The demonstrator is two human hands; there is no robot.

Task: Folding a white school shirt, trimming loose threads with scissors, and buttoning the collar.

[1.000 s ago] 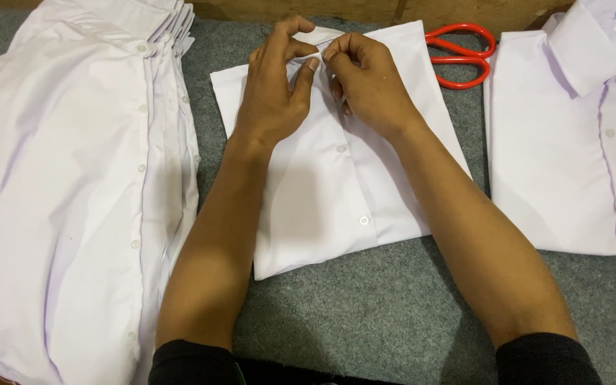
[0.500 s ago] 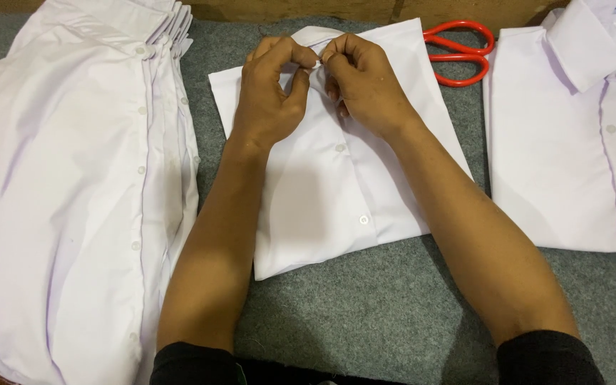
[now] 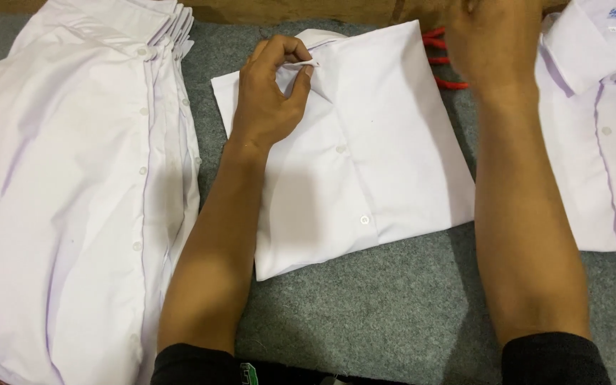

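Stack of white shirts, far left of grey desk. Folded white shirt, centre: my left hand pinches its collar. Red scissors (mostly hidden) under my right hand; its fingers' state I cannot tell. Open-collared shirt, right.

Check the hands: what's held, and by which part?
Left hand pinches the collar tip of the folded white shirt. Right hand is over the red scissors; grip cannot be told.
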